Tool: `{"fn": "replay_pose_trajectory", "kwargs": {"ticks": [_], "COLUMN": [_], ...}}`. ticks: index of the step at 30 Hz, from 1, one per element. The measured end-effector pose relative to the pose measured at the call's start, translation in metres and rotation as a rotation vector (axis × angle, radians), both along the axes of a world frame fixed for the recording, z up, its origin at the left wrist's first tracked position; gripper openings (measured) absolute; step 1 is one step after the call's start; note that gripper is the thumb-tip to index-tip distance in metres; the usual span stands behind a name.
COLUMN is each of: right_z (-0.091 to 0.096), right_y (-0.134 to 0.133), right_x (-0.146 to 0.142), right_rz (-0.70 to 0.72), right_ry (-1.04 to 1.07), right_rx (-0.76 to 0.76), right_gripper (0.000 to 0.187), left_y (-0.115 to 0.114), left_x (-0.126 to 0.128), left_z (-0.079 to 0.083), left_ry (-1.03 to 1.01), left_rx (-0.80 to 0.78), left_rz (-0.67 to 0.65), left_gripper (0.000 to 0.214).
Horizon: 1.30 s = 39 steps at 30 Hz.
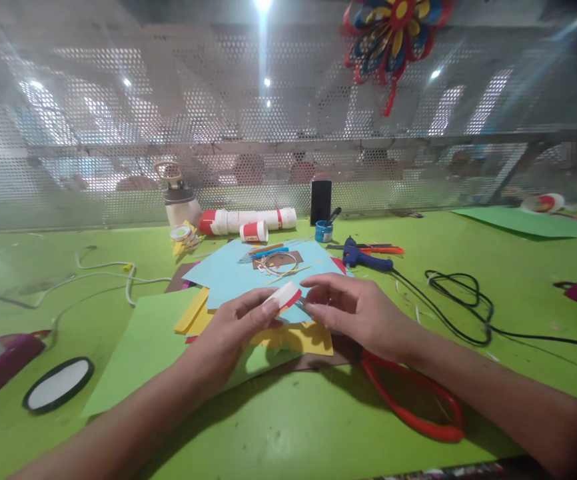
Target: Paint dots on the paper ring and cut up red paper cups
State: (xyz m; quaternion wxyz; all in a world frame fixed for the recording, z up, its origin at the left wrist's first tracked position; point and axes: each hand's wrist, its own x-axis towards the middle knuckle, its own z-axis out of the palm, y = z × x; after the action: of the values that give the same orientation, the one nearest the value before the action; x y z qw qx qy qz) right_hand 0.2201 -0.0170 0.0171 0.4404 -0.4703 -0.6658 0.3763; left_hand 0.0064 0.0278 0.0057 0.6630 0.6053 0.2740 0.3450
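Note:
My left hand [238, 323] pinches a cut piece of paper cup [282, 297], white with a red band, between thumb and fingers. Just right of it is my right hand [363, 313], its fingers curved and apart; whether its fingertips touch the cup piece I cannot tell. Beneath both hands lie light blue paper [223, 280], yellow paper [313, 339] and green paper [143, 340]. A large red handle loop [418, 427] lies on the table below my right wrist; the rest of that tool is hidden.
A blue glue gun [368, 257] with a black cord lies right. Behind are joined paper cups [248, 221], a single cup [254, 232], a blue jar [324, 231], a phone [321, 201] and a bottle [181, 203]. A black-rimmed oval [58, 385] lies left.

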Motion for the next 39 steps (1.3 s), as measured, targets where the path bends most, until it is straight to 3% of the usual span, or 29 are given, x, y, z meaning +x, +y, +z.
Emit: {"fn": "replay_pose_trajectory", "kwargs": {"ticks": [3, 8, 17, 29, 39], "right_z": [0.000, -0.003, -0.003, -0.006, -0.012], "right_y": [-0.005, -0.005, -0.004, -0.005, -0.004], "right_x": [-0.002, -0.001, -0.002, -0.003, -0.001], "right_rz": [-0.009, -0.015, -0.060, -0.072, -0.136], "right_ry": [-0.106, -0.267, -0.269, -0.288, -0.391], "right_rx": [0.126, 0.298, 0.365, 0.454, 0.586], "right_gripper": [0.043, 0.035, 0.027, 0.026, 0.009], "left_y": [0.000, 0.001, -0.001, -0.001, -0.002], "left_x": [-0.001, -0.002, -0.003, 0.003, 0.004], "left_z": [-0.006, -0.014, -0.010, -0.004, -0.007], "left_ry": [-0.073, -0.131, -0.049, -0.054, -0.017], "left_rx": [-0.103, -0.190, -0.138, -0.141, -0.183], "left_rz": [-0.110, -0.193, -0.121, -0.149, -0.188], "left_gripper": [0.038, 0.037, 0.034, 0.028, 0.025]}}
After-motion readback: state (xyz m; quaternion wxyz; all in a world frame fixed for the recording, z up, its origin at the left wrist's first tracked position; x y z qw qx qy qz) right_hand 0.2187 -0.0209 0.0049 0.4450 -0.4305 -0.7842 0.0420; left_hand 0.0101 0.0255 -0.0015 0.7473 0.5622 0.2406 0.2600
